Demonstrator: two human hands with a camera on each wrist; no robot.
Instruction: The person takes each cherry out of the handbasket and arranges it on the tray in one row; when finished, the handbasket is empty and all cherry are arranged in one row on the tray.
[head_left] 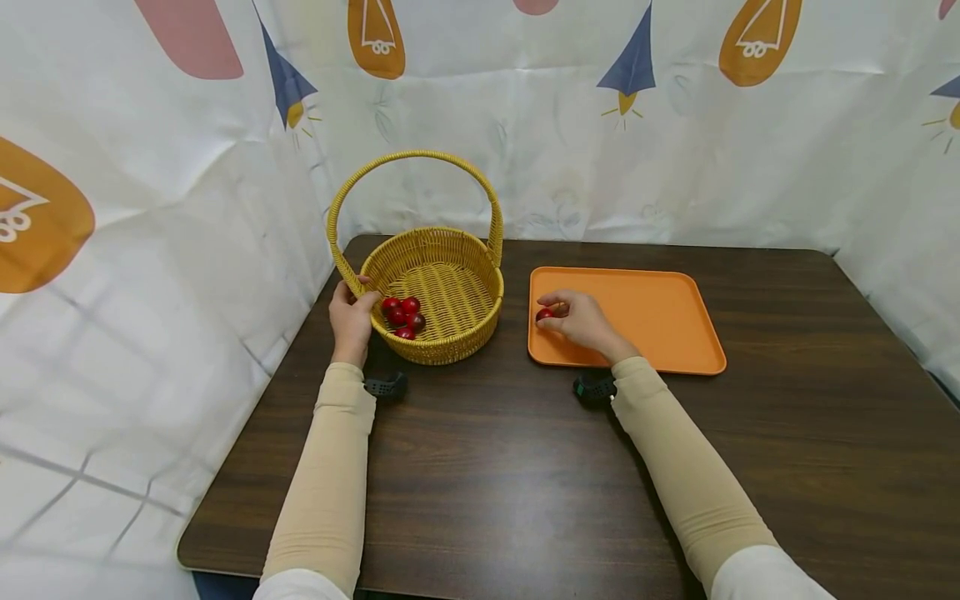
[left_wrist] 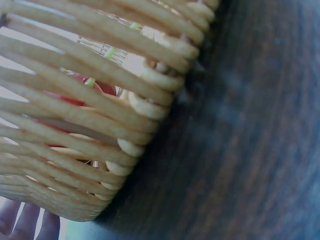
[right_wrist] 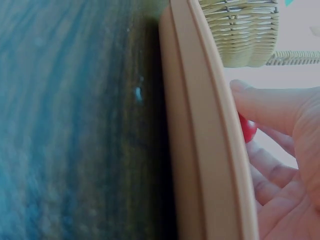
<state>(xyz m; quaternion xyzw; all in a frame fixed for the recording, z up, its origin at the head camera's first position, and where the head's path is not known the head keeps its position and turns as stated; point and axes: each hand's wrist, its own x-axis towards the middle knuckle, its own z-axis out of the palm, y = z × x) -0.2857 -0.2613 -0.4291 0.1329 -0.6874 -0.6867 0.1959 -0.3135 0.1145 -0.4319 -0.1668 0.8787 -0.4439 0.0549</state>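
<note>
My left hand [head_left: 351,323] grips the left side of a yellow wicker basket [head_left: 467,343], at the rim by the foot of its tall handle. Several shiny dark red cherries [head_left: 397,317] lie together inside, against the basket's left wall. Over the left end of an orange tray [head_left: 652,317], my right hand [head_left: 583,321] pinches one red cherry [head_left: 544,314] between thumb and fingers. In the right wrist view, part of that cherry [right_wrist: 248,129] shows below the thumb, beyond the tray's rim. Through the weave in the left wrist view, red patches of the cherries [left_wrist: 102,88] appear.
Basket and tray stand side by side toward the back of a dark wooden table [head_left: 480,467], the tray on the right. A white patterned curtain [head_left: 525,167] hangs behind the table and along its left side. Each wrist wears a black band [head_left: 386,387].
</note>
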